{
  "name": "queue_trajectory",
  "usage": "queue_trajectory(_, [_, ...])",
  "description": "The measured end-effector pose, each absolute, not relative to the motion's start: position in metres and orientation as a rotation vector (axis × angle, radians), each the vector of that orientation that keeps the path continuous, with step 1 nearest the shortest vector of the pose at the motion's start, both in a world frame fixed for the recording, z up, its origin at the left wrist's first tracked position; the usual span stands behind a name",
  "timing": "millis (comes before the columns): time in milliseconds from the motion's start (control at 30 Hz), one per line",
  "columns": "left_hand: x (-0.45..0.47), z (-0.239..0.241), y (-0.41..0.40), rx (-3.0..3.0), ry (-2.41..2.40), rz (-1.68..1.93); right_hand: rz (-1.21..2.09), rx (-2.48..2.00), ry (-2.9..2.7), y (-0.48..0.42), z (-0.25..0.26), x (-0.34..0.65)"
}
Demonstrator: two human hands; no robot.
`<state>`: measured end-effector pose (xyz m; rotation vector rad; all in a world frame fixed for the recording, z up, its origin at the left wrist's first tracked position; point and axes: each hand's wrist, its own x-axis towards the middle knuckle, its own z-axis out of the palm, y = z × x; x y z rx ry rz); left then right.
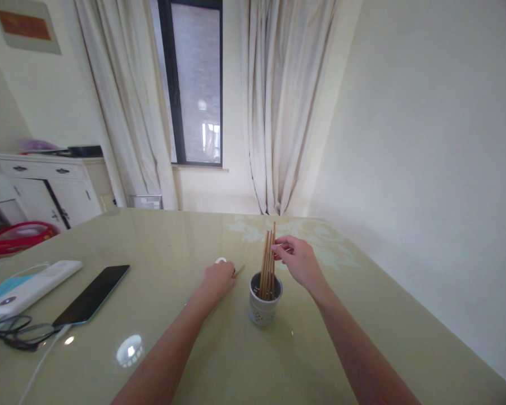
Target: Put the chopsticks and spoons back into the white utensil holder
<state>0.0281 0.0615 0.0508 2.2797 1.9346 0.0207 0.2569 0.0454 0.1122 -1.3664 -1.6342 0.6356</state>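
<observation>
A small white perforated holder [264, 306] stands on the glossy green table [160, 247] with several wooden chopsticks [269, 261] upright in it. My right hand [299, 261] is just right of the chopstick tops, fingers pinched at one of them. My left hand [218, 279] rests closed on the table left of the holder, and a short wooden tip [239, 270] sticks out from it. A small white round object [221, 260] lies just beyond that hand.
At the table's left edge lie a dark phone [93, 293], a white power bank [29, 287] with a cable, black glasses [19, 333] and a blue mask [0, 287]. A white cabinet [53, 188] and a red basket [19, 236] stand behind. The wall is at the right.
</observation>
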Motion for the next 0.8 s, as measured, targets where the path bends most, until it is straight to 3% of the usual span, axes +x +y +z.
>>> queue_trajectory(467, [0.027, 0.063, 0.061, 2.251, 1.918, 0.126, 0.691, -1.427, -1.754, 0.044, 0.112, 0.26])
queue_trajectory(633, [0.016, 0.087, 0.061, 2.161, 1.818, 0.509, 0.587, -1.499, -1.82, 0.038, 0.121, 0.264])
queue_trajectory(733, [0.011, 0.11, 0.054, 2.083, 1.509, 0.851, 0.294, -1.455, -1.69, 0.029, 0.134, 0.262])
queue_trajectory(800, [0.013, 0.127, 0.044, 1.987, 1.219, 1.049, 0.273, -1.318, -1.639, 0.019, 0.143, 0.257])
